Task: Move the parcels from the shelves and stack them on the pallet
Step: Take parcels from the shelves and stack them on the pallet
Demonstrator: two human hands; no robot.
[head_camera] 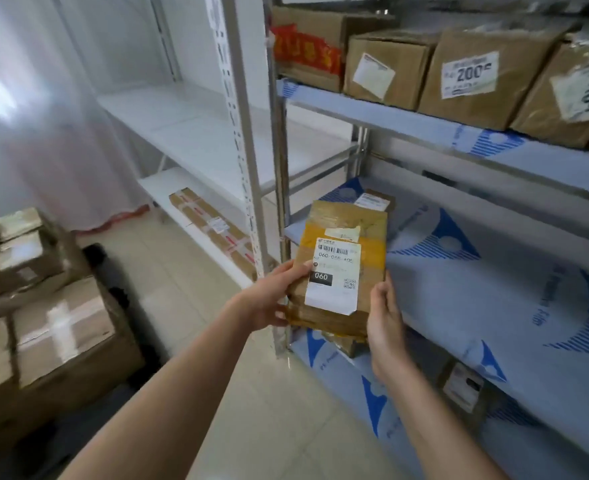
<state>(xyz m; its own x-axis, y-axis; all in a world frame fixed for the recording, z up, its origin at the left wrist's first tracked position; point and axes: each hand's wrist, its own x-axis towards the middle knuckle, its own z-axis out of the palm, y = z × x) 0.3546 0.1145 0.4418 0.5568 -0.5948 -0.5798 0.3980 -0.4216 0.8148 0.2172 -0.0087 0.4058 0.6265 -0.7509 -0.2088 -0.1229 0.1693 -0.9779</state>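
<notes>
Hands (275, 296) (386, 323) clasp flat parcel (341, 265) from both sides.

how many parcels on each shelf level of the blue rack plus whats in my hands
Top shelf: 5 boxes
Middle shelf: 1 parcel
Bottom shelf: 1 box
Left hand and right hand: 2 stacked parcels
Total: 9

Pale tiled floor (182, 289), bright curtained window (26, 116)
</notes>
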